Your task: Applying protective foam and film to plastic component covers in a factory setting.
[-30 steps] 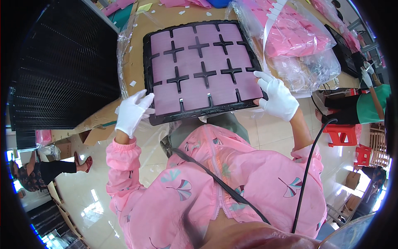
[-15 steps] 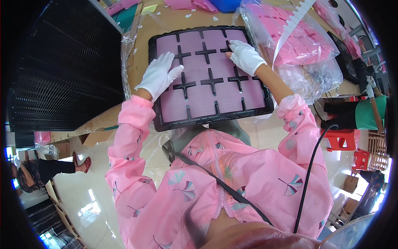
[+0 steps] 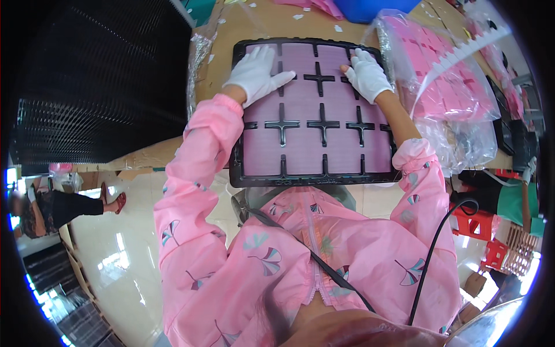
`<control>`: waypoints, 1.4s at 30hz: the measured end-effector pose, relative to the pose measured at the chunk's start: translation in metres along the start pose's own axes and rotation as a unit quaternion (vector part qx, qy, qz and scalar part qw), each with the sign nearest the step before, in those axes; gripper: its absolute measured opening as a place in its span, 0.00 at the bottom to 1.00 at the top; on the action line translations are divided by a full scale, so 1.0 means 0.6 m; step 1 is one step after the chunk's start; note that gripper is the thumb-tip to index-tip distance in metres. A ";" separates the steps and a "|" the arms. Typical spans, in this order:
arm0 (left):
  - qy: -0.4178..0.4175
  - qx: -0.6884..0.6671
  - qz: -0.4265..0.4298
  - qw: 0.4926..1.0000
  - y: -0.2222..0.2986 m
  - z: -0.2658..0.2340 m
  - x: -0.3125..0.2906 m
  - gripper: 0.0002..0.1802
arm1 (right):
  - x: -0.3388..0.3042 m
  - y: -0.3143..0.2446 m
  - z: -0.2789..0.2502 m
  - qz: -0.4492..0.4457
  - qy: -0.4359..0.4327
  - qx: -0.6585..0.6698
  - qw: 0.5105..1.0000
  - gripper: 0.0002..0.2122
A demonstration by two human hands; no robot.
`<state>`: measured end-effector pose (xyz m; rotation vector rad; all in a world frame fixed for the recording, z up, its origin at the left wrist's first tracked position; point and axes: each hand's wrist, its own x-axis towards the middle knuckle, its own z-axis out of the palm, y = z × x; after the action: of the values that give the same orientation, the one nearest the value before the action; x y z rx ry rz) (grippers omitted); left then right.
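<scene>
A black plastic tray (image 3: 315, 180) with raised cross-shaped dividers lies at the near edge of the table. Pink sheet material (image 3: 303, 144) covers it between the dividers. White-gloved, my left hand (image 3: 257, 74) rests flat on the tray's upper left part, fingers spread, with the thumb pointing toward the middle. On the upper right part lies my right hand (image 3: 368, 75), gloved too, its fingers stretched out over the pink material. Neither hand grips anything.
Tall stacked black trays (image 3: 98, 81) stand at the left. To the right sits a clear plastic bag (image 3: 462, 139) with pink cut sheets (image 3: 436, 75). A blue container (image 3: 376, 8) stands at the far edge. Another person's green top (image 3: 511, 199) shows at the right, near red stools (image 3: 474, 222).
Both hands have moved to the far part of the tray, the left one farther up. The tray appears straighter and further right in view.
</scene>
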<state>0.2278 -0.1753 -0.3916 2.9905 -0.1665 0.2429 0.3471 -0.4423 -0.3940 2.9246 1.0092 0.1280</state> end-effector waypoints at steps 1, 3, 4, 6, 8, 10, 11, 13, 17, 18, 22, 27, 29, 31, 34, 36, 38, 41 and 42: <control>-0.019 -0.006 -0.017 1.000 0.000 0.000 0.004 0.42 | 0.001 -0.005 0.005 -0.003 0.004 0.002 1.000 0.29; -0.052 -0.021 -0.041 0.998 0.009 -0.017 0.016 0.42 | 0.000 0.001 0.008 0.000 0.014 0.001 1.000 0.29; -0.030 -0.021 -0.038 0.999 0.008 -0.011 0.013 0.44 | 0.000 0.000 0.008 -0.003 0.015 -0.002 1.000 0.29; -0.028 -0.009 -0.043 0.999 0.011 -0.012 0.011 0.45 | 0.001 0.004 0.013 0.002 0.020 0.006 1.000 0.29; -0.024 0.003 -0.047 0.999 0.013 -0.010 0.004 0.46 | -0.002 0.005 0.012 0.006 0.017 0.012 1.000 0.29; -0.016 0.014 -0.050 0.999 0.014 -0.005 -0.009 0.47 | -0.014 0.002 0.005 0.008 0.006 0.017 1.000 0.29; -0.032 0.019 -0.046 0.998 0.018 -0.011 -0.015 0.47 | -0.021 0.001 0.000 0.008 -0.001 0.021 1.000 0.28; -0.064 0.030 -0.037 0.997 0.026 -0.031 -0.026 0.48 | -0.037 -0.001 -0.011 0.007 -0.013 0.030 0.999 0.28; -0.083 0.022 -0.043 0.995 0.032 -0.050 -0.042 0.47 | -0.070 0.003 -0.017 -0.002 -0.012 0.044 0.999 0.29; -0.084 0.031 -0.042 0.995 0.033 -0.051 -0.043 0.46 | -0.076 0.004 -0.021 -0.004 -0.019 0.043 0.999 0.29; -0.161 0.046 -0.052 0.985 0.039 -0.070 -0.023 0.45 | -0.073 -0.005 -0.049 0.023 -0.088 0.060 0.994 0.30; -0.129 0.059 -0.067 0.988 0.027 -0.053 0.020 0.47 | -0.033 -0.002 -0.017 0.017 -0.023 0.042 0.999 0.31; -0.082 0.063 -0.066 0.992 0.020 -0.037 0.033 0.49 | -0.018 0.002 -0.002 0.019 0.000 0.031 0.999 0.31; -0.098 0.056 -0.080 0.990 0.023 -0.037 0.033 0.51 | -0.007 0.005 0.002 0.023 0.000 0.025 0.999 0.32; -0.085 0.072 -0.078 0.991 0.020 -0.028 0.014 0.52 | -0.016 0.003 -0.014 0.030 -0.023 0.047 0.998 0.31; -0.112 0.070 -0.086 0.988 0.021 -0.039 -0.002 0.51 | -0.028 0.010 -0.011 0.021 -0.016 0.048 0.998 0.30; -0.119 0.075 -0.076 0.987 0.023 -0.048 -0.021 0.49 | -0.056 0.019 -0.010 -0.001 -0.001 0.035 0.999 0.30; -0.105 0.057 -0.071 0.990 0.019 -0.049 -0.035 0.52 | -0.082 0.007 -0.039 0.000 -0.028 0.065 0.997 0.30; -0.108 0.060 -0.070 0.990 0.021 -0.050 -0.031 0.53 | -0.081 0.010 -0.030 -0.001 -0.003 0.064 0.998 0.30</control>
<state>0.2035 -0.1815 -0.3636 3.1243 0.0375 -0.0913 0.3111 -0.4768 -0.3786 3.0357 1.0581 0.0555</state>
